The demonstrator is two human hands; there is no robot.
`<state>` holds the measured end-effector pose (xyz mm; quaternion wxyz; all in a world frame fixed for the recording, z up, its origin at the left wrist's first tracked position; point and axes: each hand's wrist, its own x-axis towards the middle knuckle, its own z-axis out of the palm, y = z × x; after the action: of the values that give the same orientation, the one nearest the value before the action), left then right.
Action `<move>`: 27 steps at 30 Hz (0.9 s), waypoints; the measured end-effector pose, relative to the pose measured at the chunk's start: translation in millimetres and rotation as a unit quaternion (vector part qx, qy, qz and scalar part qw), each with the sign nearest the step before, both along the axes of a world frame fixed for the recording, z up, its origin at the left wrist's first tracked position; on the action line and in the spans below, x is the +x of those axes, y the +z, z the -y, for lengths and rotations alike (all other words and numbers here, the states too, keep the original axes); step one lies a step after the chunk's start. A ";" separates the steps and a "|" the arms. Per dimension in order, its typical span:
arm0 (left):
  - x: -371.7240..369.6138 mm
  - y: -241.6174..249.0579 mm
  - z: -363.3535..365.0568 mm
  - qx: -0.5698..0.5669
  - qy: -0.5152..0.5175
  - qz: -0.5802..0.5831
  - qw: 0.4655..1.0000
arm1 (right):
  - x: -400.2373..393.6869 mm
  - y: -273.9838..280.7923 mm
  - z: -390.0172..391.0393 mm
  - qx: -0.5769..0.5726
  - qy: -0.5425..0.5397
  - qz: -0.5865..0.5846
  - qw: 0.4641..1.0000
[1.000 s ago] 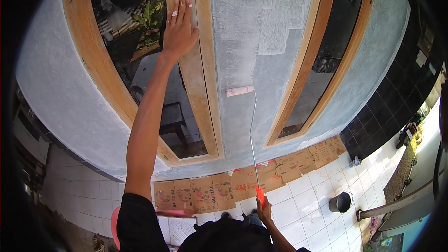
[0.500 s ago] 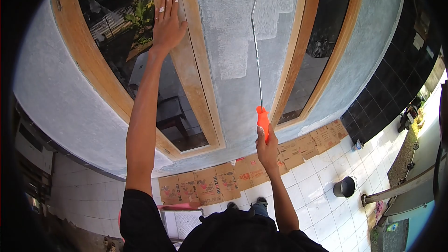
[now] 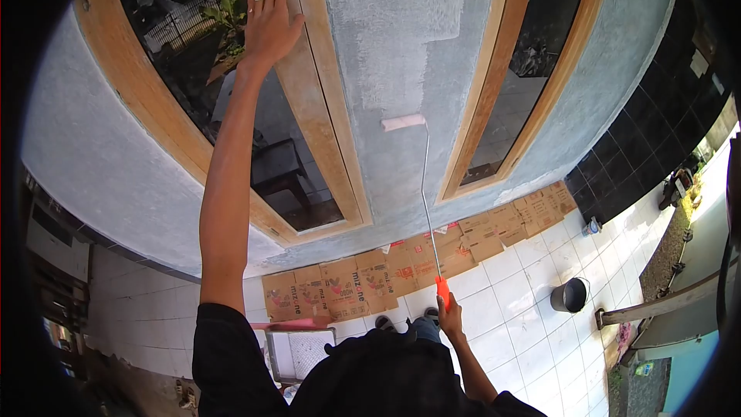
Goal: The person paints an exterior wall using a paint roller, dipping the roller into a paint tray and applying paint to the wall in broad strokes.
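My left hand [image 3: 270, 27] lies flat on the wooden window frame [image 3: 309, 85] at the upper left, fingers stretched upward, with white paint spots on the fingertips. In my right hand [image 3: 449, 315], low and near my body, is the orange handle of a paint roller [image 3: 427, 208]. Its long metal rod runs up to the pale roller head [image 3: 404, 122], which rests against the grey wall [image 3: 394, 177] between two windows. Whiter paint [image 3: 386, 54] covers the wall above the roller head.
Flattened cardboard [image 3: 347, 286] lines the wall's base on white floor tiles [image 3: 494, 324]. A paint tray [image 3: 302, 355] lies by my feet. To the right stand a black bucket [image 3: 570, 295] and a small can [image 3: 592, 226]. A second wooden window frame [image 3: 494, 77] borders the wall strip.
My right hand has drawn the paint roller down, bringing its head into view lower on the wall. The whitened area reaches further across. My left hand stays on the frame.
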<state>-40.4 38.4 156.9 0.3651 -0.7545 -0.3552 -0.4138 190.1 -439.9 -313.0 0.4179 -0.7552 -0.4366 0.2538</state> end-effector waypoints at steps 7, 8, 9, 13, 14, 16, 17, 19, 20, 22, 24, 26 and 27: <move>-0.3 -2.5 6.0 -0.030 0.020 -0.008 0.999 | 3.5 -32.7 4.6 -0.048 -0.029 -0.075 0.996; 0.8 -1.9 7.4 -0.028 0.018 -0.008 0.999 | 5.3 -32.2 -5.2 -0.032 -0.031 -0.071 0.996; 1.7 -1.3 8.7 -0.034 0.021 -0.005 0.999 | 5.9 -19.5 -17.7 -0.016 -0.033 -0.066 0.997; 2.3 -1.3 10.8 -0.039 0.026 -0.004 0.999 | 4.3 77.6 -86.4 0.125 -0.027 -0.096 0.987; 2.6 -0.7 11.2 -0.038 0.025 -0.004 0.999 | 4.5 117.6 -102.6 0.150 -0.018 -0.105 0.983; 3.7 -0.6 12.5 -0.047 0.037 -0.002 0.998 | 8.5 179.5 -132.3 0.205 -0.015 -0.108 0.973; 3.9 -0.8 12.3 -0.047 0.035 -0.002 0.998 | 11.1 209.0 -142.5 0.205 -0.019 -0.125 0.971; 3.2 -1.1 11.2 -0.043 0.028 0.001 0.999 | 19.7 244.9 -157.2 0.205 -0.025 -0.141 0.968; 4.3 -0.3 12.2 -0.043 0.026 0.000 0.999 | 24.7 255.4 -162.6 0.215 -0.029 -0.131 0.967; 5.1 -0.3 14.2 -0.054 0.038 0.003 0.998 | 33.7 256.0 -163.9 0.225 -0.033 -0.093 0.969; 5.5 0.2 15.2 -0.056 0.041 0.002 0.998 | 40.9 232.2 -155.9 0.222 -0.032 -0.078 0.971; 5.2 -0.9 14.2 -0.061 0.046 0.002 0.997 | 47.2 191.2 -138.6 0.208 -0.027 -0.063 0.976; 4.5 -1.5 13.1 -0.055 0.037 0.001 0.998 | 48.5 164.3 -125.9 0.200 -0.024 -0.062 0.978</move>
<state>-35.9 25.3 155.3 0.3379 -0.7592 -0.4054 -0.3809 238.6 -314.0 -148.7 0.5928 -0.6495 -0.4333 0.1975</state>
